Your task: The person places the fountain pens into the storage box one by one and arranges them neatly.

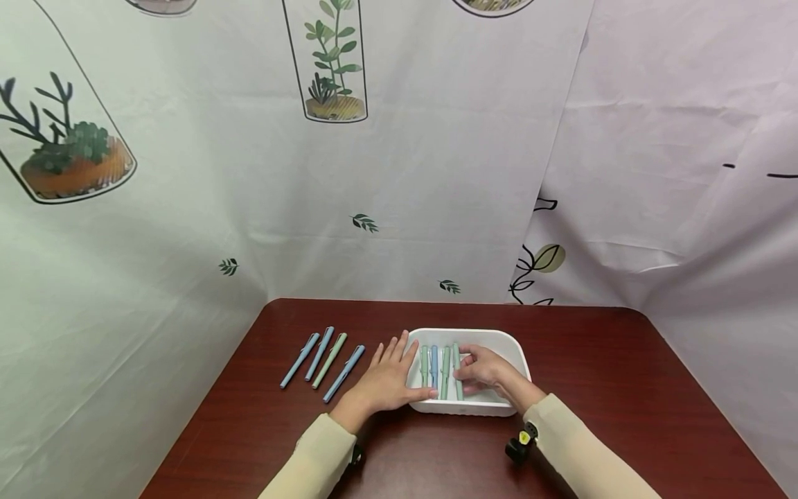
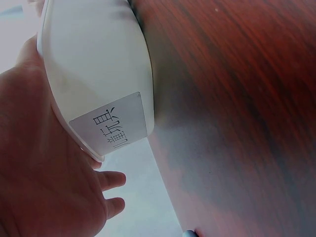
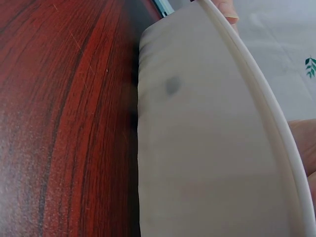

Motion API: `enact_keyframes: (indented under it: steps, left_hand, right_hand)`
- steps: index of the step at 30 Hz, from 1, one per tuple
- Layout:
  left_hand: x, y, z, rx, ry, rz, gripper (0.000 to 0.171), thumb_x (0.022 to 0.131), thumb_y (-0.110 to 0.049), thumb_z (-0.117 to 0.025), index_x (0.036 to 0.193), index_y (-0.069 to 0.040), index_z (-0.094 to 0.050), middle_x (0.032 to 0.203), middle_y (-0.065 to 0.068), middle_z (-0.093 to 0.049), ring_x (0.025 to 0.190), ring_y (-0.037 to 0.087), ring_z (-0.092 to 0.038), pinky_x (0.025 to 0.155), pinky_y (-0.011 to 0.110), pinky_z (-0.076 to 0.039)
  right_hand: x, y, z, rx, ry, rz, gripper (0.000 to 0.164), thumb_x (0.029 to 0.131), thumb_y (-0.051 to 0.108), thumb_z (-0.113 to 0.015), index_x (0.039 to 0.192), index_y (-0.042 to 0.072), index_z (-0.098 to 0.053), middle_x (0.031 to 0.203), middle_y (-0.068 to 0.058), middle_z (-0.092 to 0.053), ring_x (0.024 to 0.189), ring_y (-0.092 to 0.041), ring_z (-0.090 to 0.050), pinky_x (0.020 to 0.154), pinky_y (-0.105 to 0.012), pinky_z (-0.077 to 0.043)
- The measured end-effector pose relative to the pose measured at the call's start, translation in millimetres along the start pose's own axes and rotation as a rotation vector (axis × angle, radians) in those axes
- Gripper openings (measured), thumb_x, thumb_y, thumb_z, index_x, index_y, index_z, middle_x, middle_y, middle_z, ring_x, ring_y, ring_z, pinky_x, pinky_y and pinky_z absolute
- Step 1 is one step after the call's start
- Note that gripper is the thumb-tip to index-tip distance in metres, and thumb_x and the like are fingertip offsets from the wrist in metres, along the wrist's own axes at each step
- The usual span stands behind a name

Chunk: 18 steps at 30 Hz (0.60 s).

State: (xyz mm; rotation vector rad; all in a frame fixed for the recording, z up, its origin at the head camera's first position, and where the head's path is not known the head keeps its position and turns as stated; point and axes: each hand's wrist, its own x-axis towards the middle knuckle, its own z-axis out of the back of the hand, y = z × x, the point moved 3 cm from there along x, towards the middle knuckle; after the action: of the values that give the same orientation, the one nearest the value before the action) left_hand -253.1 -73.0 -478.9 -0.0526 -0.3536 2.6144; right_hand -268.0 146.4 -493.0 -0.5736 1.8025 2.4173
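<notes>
A white plastic basket (image 1: 461, 409) on the table holds a row of pens: a green pen (image 1: 424, 366), a blue pen (image 1: 434, 364), another green pen (image 1: 445, 373) and a rightmost green pen (image 1: 458, 371). My right hand (image 1: 489, 371) reaches over the basket's right side and pinches that rightmost pen between thumb and fingers. With fingers spread, my left hand (image 1: 386, 382) rests on the basket's left rim, its thumb along the front corner. In the left wrist view the palm (image 2: 49, 163) lies beside the rim, near a printed label (image 2: 111, 123).
Left of the basket, several pens lie slanted on the dark red table (image 1: 598, 374): a blue pen (image 1: 300, 360), a second blue pen (image 1: 319, 353), a green pen (image 1: 329, 361) and a third blue pen (image 1: 344, 374). A patterned white curtain (image 1: 399, 173) hangs behind.
</notes>
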Motion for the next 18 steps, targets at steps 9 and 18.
enact_keyframes:
  steps: [9,18]
  left_hand:
    - [0.1,-0.5,1.1,0.006,-0.001,-0.002,0.108,0.085,-0.079,-0.056,0.161,-0.008,-0.027,0.169,0.017,-0.013,0.153,0.038,-0.021,0.123,0.056,-0.016]
    - [-1.1,-1.8,1.7,0.013,0.000,0.001,0.107,0.085,-0.079,-0.056,0.161,-0.008,-0.028,0.169,0.017,-0.013,0.153,0.038,-0.021,0.123,0.056,-0.017]
  right_hand:
    - [2.2,-2.1,-2.7,-0.007,0.005,0.001,0.073,0.082,-0.012,-0.071,0.147,-0.011,-0.037,0.095,-0.012,-0.055,0.073,-0.018,-0.062,0.065,-0.033,-0.061]
    - [1.3,-2.7,-4.8,-0.072,-0.021,-0.010,0.070,0.083,-0.011,-0.072,0.144,-0.013,-0.039,0.092,-0.012,-0.057,0.067,-0.017,-0.063,0.063,-0.032,-0.061]
